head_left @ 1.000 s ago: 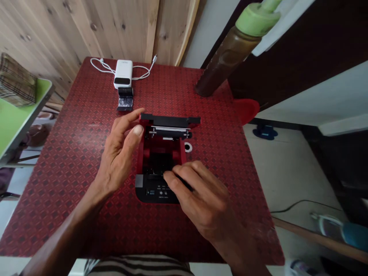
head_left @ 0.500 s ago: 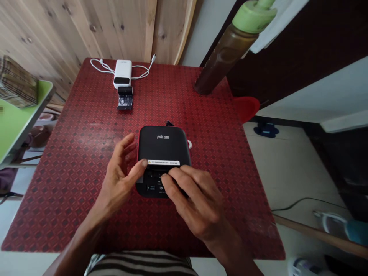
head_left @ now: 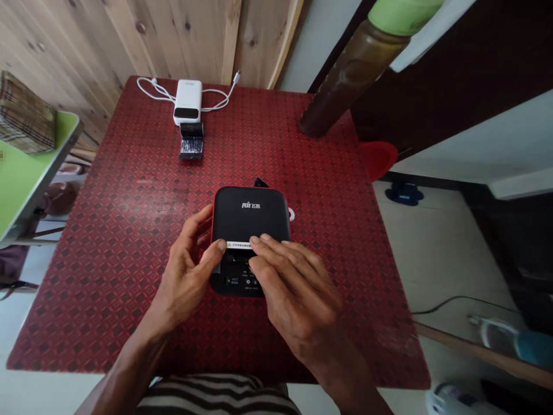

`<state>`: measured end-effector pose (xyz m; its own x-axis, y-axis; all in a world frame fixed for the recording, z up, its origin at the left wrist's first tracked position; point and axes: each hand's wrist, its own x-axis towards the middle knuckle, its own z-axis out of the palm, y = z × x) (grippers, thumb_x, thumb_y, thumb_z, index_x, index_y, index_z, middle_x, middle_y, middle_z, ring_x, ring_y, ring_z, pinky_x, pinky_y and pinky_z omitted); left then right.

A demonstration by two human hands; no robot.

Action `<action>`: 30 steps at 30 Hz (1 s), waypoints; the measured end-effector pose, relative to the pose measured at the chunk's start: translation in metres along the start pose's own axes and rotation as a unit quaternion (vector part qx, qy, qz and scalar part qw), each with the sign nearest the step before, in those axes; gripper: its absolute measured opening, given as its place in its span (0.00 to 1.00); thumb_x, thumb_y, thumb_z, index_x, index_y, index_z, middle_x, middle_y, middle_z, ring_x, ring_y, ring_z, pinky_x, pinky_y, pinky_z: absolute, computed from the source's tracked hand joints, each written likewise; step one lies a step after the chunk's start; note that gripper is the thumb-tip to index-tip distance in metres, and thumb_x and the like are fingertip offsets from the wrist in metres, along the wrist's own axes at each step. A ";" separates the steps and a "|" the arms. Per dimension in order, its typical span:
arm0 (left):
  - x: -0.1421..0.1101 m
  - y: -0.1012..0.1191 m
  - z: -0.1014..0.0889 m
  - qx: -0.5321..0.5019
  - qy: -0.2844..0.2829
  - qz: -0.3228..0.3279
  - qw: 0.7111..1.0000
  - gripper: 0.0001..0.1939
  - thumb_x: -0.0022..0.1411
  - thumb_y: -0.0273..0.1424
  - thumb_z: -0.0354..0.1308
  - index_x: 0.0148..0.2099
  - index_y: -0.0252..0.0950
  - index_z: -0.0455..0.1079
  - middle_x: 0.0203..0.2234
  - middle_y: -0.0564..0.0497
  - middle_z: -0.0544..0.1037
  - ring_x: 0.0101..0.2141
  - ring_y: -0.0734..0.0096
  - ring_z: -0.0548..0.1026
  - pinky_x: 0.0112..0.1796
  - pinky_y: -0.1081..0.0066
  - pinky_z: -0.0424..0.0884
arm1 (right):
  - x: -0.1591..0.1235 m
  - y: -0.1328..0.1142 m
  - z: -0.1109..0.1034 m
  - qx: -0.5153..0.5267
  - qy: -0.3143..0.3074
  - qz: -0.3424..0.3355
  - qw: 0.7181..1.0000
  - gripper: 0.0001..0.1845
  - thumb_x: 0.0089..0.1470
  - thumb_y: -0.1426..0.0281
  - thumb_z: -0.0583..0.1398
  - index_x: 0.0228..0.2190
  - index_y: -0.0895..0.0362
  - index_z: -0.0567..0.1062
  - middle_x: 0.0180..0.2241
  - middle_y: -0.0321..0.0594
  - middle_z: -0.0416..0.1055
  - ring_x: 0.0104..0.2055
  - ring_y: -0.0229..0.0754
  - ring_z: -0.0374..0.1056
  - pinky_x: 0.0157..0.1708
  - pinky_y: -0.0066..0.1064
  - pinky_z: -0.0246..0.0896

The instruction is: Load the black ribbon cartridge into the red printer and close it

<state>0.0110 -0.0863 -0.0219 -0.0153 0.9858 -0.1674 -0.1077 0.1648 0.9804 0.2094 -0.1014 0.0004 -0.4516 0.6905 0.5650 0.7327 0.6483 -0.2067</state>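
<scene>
A small black square printer (head_left: 253,216) with red sides and a white logo lies on the table in front of me. Along the front edge of its lid runs a white warning strip (head_left: 237,245); below it is a dark slot and a panel with small buttons. My left hand (head_left: 190,265) grips the printer's left side, thumb on top by the strip and fingers along the side. The outstretched fingers of my right hand (head_left: 298,282) rest on the right part of the lid's front edge and cover some of the strip and panel.
A white power bank (head_left: 188,102) with a looped white cable and a black roll (head_left: 191,141) lie at the back of the red-patterned table (head_left: 142,242). A tall brown bottle (head_left: 345,83) with a green top stands back right. A white ring-shaped thing (head_left: 291,214) shows behind the printer.
My right fingers have moved up and straightened over the lid's front edge and strip. My left fingers have come in against the printer's left side. The whole view has shifted slightly.
</scene>
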 end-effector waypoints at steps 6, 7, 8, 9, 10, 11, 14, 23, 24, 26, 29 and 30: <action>0.002 -0.005 -0.001 -0.028 0.011 -0.007 1.000 0.31 0.72 0.43 0.74 0.71 0.42 0.74 0.70 0.43 0.81 0.67 0.50 0.81 0.64 0.54 0.80 | -0.007 -0.001 0.002 0.018 0.006 0.005 1.000 0.14 0.73 0.84 0.61 0.54 0.62 0.79 0.55 0.52 0.88 0.61 0.52 0.84 0.62 0.45 0.81; 0.001 -0.006 -0.002 -0.030 0.015 -0.010 0.999 0.31 0.71 0.43 0.74 0.71 0.43 0.74 0.69 0.44 0.81 0.67 0.50 0.81 0.65 0.53 0.79 | -0.010 -0.001 0.001 0.023 0.012 0.015 1.000 0.15 0.72 0.84 0.62 0.56 0.63 0.79 0.56 0.54 0.87 0.63 0.52 0.83 0.63 0.44 0.80; -0.001 -0.007 -0.003 -0.030 0.019 -0.010 0.999 0.30 0.72 0.43 0.74 0.71 0.43 0.75 0.69 0.44 0.81 0.68 0.50 0.80 0.66 0.53 0.77 | -0.014 -0.002 -0.001 0.028 0.021 0.029 0.999 0.16 0.72 0.83 0.63 0.58 0.64 0.78 0.57 0.55 0.87 0.64 0.52 0.82 0.64 0.44 0.80; -0.004 -0.008 -0.004 -0.031 0.021 -0.010 0.999 0.29 0.73 0.43 0.73 0.71 0.44 0.75 0.70 0.45 0.80 0.69 0.49 0.79 0.68 0.52 0.75 | -0.019 -0.003 -0.004 0.032 0.034 0.047 0.998 0.17 0.72 0.82 0.64 0.60 0.65 0.77 0.57 0.57 0.86 0.64 0.51 0.82 0.65 0.43 0.79; -0.007 -0.009 -0.005 -0.032 0.022 -0.010 0.999 0.28 0.74 0.44 0.72 0.72 0.45 0.76 0.70 0.46 0.80 0.70 0.49 0.77 0.70 0.51 0.73 | -0.025 -0.004 -0.006 0.036 0.050 0.068 0.996 0.19 0.72 0.80 0.65 0.61 0.64 0.77 0.57 0.57 0.86 0.64 0.51 0.81 0.65 0.43 0.79; -0.010 -0.009 -0.007 -0.033 0.020 -0.011 0.999 0.27 0.75 0.44 0.70 0.72 0.46 0.76 0.71 0.47 0.79 0.71 0.49 0.75 0.72 0.50 0.70 | -0.032 -0.005 -0.007 0.039 0.066 0.093 0.993 0.21 0.72 0.78 0.66 0.63 0.63 0.76 0.57 0.57 0.85 0.64 0.50 0.81 0.64 0.44 0.80; -0.019 -0.010 -0.013 -0.030 0.011 -0.024 0.999 0.27 0.75 0.43 0.70 0.73 0.50 0.77 0.72 0.48 0.78 0.73 0.45 0.73 0.72 0.47 0.70 | -0.056 -0.009 -0.005 0.059 0.086 0.186 0.977 0.27 0.74 0.68 0.66 0.69 0.58 0.71 0.59 0.55 0.83 0.62 0.53 0.81 0.59 0.48 0.83; -0.019 -0.008 -0.014 0.006 0.015 -0.020 1.000 0.26 0.74 0.42 0.71 0.71 0.52 0.79 0.71 0.49 0.79 0.72 0.44 0.74 0.63 0.54 0.80 | -0.088 -0.028 0.050 0.125 0.075 0.298 0.944 0.33 0.75 0.59 0.64 0.74 0.53 0.63 0.61 0.57 0.79 0.61 0.60 0.81 0.55 0.54 0.84; -0.019 -0.008 -0.013 0.008 0.014 -0.020 1.000 0.26 0.74 0.42 0.71 0.71 0.52 0.78 0.71 0.48 0.79 0.72 0.44 0.74 0.63 0.54 0.80 | -0.088 -0.029 0.053 0.129 0.073 0.299 0.943 0.32 0.76 0.60 0.63 0.73 0.53 0.64 0.61 0.57 0.78 0.61 0.59 0.81 0.55 0.54 0.84; -0.021 -0.006 -0.012 0.010 0.012 -0.023 1.000 0.27 0.75 0.42 0.71 0.72 0.51 0.77 0.72 0.48 0.78 0.72 0.45 0.75 0.63 0.54 0.79 | -0.090 -0.028 0.055 0.137 0.064 0.298 0.943 0.31 0.76 0.62 0.62 0.73 0.53 0.64 0.61 0.57 0.78 0.61 0.59 0.81 0.56 0.55 0.84; -0.024 -0.005 -0.010 0.009 0.017 -0.035 0.999 0.28 0.76 0.43 0.70 0.74 0.50 0.75 0.73 0.47 0.77 0.70 0.45 0.76 0.64 0.52 0.78 | -0.092 -0.026 0.054 0.146 0.057 0.296 0.942 0.30 0.76 0.63 0.62 0.73 0.53 0.64 0.61 0.57 0.78 0.60 0.59 0.81 0.55 0.54 0.83; -0.025 -0.005 -0.009 0.006 0.019 -0.040 0.999 0.28 0.76 0.43 0.69 0.74 0.50 0.75 0.73 0.47 0.76 0.70 0.45 0.76 0.64 0.52 0.78 | -0.092 -0.026 0.054 0.147 0.060 0.293 0.943 0.30 0.76 0.62 0.62 0.73 0.54 0.64 0.61 0.57 0.78 0.59 0.58 0.81 0.55 0.54 0.83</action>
<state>0.0026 -0.1122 -0.0233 -0.0455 0.9673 -0.2496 -0.0977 0.2444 0.9648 0.2046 -0.1642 -0.0893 0.0616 0.9278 0.3681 0.6583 0.2394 -0.7136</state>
